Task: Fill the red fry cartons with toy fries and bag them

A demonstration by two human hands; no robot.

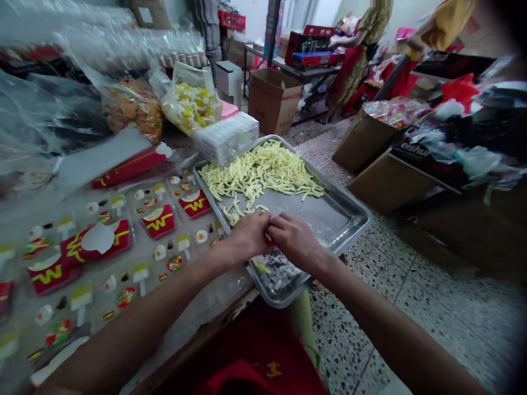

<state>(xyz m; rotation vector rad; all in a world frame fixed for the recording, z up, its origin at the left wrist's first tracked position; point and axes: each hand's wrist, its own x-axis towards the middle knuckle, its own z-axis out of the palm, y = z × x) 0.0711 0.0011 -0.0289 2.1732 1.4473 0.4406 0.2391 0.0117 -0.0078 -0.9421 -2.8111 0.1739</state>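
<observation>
My left hand [251,236] and my right hand [293,238] meet above the near part of a metal tray [284,206]. Their fingers are closed together around something; only a bit of red shows between them, and its kind is hidden. Just beyond my hands, a heap of pale yellow candy-like fries [263,170] fills the far side of the tray. White powder and a few loose pieces lie at the tray's near end. Left of my hands are red fries boxes [158,221] with a yellow zigzag mark, set in clear plastic trays.
Clear plastic trays with small egg, pizza and popsicle shapes [140,271] cover the table. Behind stand a bag of yellow-and-white pieces [193,107] and stacked clear packs [226,137]. Cardboard boxes [274,99] stand on the speckled floor. Two people are farther back.
</observation>
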